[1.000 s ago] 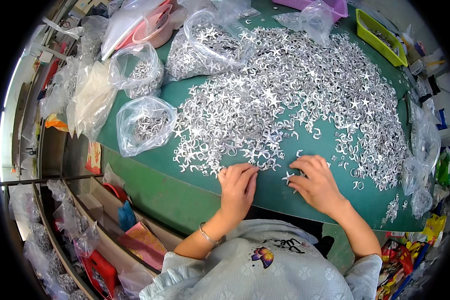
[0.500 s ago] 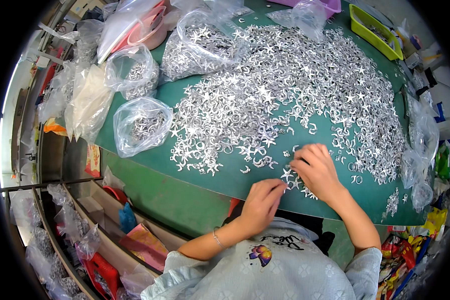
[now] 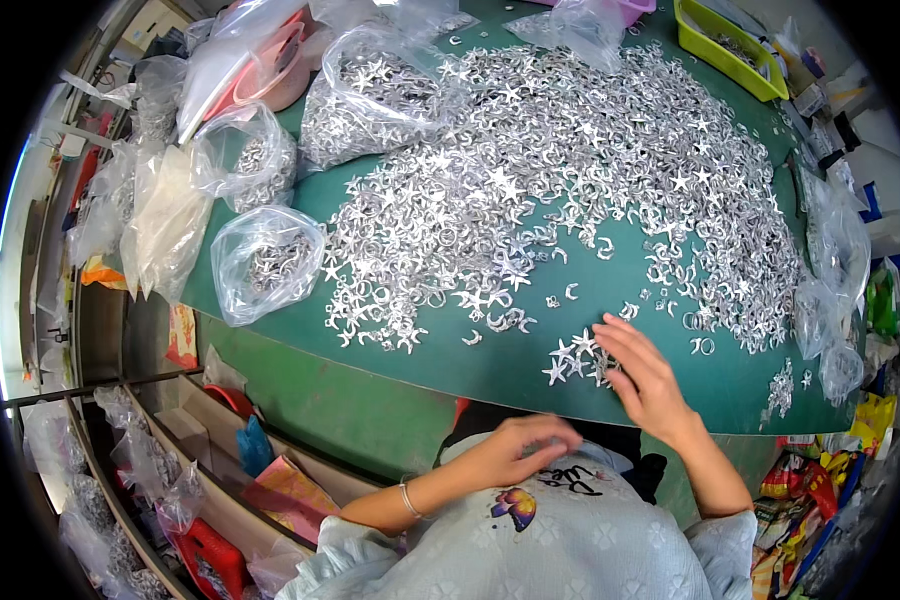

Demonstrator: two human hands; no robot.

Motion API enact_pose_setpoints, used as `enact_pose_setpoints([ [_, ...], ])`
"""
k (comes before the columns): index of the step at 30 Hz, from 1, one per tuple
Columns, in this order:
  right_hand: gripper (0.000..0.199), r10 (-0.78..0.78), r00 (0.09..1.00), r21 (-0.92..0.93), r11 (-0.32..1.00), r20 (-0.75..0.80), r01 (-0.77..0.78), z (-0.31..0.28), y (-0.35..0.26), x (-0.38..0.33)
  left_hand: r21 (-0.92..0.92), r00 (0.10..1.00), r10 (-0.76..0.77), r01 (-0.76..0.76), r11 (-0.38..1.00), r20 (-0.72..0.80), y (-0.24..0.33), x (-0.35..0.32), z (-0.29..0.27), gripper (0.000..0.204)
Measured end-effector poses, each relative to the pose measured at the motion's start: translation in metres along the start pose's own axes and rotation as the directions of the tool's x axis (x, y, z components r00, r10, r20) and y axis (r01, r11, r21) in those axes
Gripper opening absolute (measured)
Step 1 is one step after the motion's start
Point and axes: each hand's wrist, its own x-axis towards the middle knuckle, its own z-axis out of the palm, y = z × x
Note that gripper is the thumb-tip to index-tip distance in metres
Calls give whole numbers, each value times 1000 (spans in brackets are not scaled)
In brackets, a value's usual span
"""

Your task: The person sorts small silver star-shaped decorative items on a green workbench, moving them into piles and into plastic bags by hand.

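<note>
Silver starfish-shaped metal pieces point(image 3: 567, 358) form a small cluster near the table's front edge. Over the right side of this cluster, my right hand point(image 3: 653, 388) has its fingers stretched and thumb apart, hiding some pieces. My left hand point(image 3: 525, 449) is in front of my shirt, just off the table edge, fingers loosely bent and slightly blurred; I see nothing in it. Beyond both hands spreads a wide heap of silver pieces point(image 3: 570, 150), stars, crescents and rings mixed. A few loose crescents and small pieces lie between heap and cluster.
The green table point(image 3: 410, 365) carries clear bags of metal pieces point(image 3: 268, 264) at its left, a pink basin point(image 3: 275, 80) behind them and a lime-green tray point(image 3: 732, 52) at the far right. Shelves with bags point(image 3: 140, 450) stand lower left; colourful packets point(image 3: 790, 500) lie lower right.
My left hand has drawn back from the star cluster toward my body, its pinch loosened. My right hand has shifted slightly down, its fingers straighter. The whole view has shifted a little.
</note>
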Motion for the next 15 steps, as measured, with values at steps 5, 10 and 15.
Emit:
enact_pose_setpoints([
  [5,48,-14,992,11,1000,122,13,10,0,-13,-815,902,-386,367,449,194,-54,0,18,47],
  [10,61,4,988,-136,991,152,17,8,-9,1,-929,915,-229,360,91,332,-60,13,13,61],
  [15,67,-38,967,-61,997,254,55,23,-9,-4,-897,896,-64,435,-79,440,-79,18,10,82],
])
